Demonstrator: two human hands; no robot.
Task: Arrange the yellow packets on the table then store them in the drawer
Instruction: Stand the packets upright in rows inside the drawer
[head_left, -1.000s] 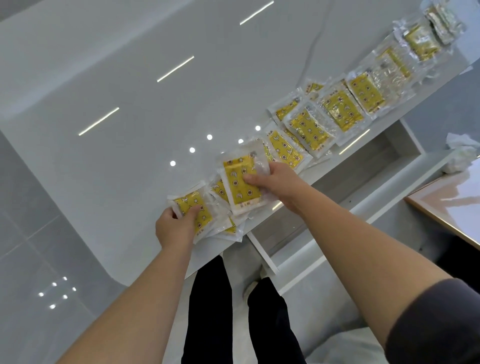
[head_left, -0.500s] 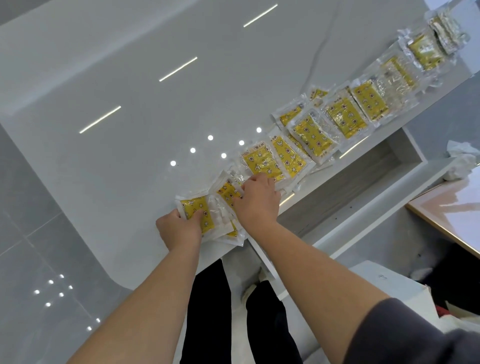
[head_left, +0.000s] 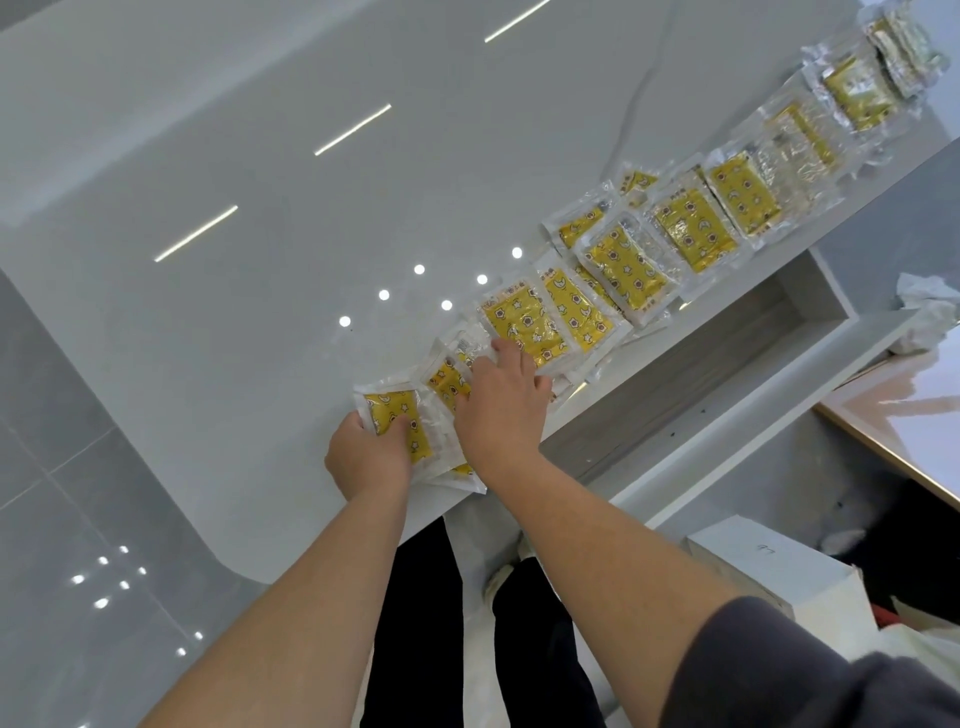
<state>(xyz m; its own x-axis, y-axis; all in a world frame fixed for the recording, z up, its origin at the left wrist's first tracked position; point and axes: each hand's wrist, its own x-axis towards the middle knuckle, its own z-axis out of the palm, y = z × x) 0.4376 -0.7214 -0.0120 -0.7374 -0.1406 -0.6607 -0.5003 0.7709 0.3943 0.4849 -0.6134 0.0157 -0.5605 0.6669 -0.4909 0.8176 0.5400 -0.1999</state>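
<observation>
since a second ago the right hand (head_left: 501, 410) has let go of the packet it held up over the near-left pile. that packet (head_left: 519, 325) now lies flat in the row, and the hand has come down just beside the left hand (head_left: 366, 457).

in the head view, the yellow packets (head_left: 691, 236) run in an overlapping line along the near edge of the glossy white table (head_left: 260, 312), from the hands out to the far right corner. the left hand grips the leftmost packet (head_left: 397, 421), with the thumb at its left edge and curled fingers on its top face. the right hand lies palm down on the next packets in the line, its fingers fairly straight and a little spread, the tips touching the clear wrapper; it holds nothing.

right of the hands, the drawer (head_left: 727, 374) stands open below the table edge, showing a wood-grain inside. beyond its right end sits some crumpled white paper (head_left: 930, 317). a white box (head_left: 748, 566) lies on the floor near the right forearm.
</observation>
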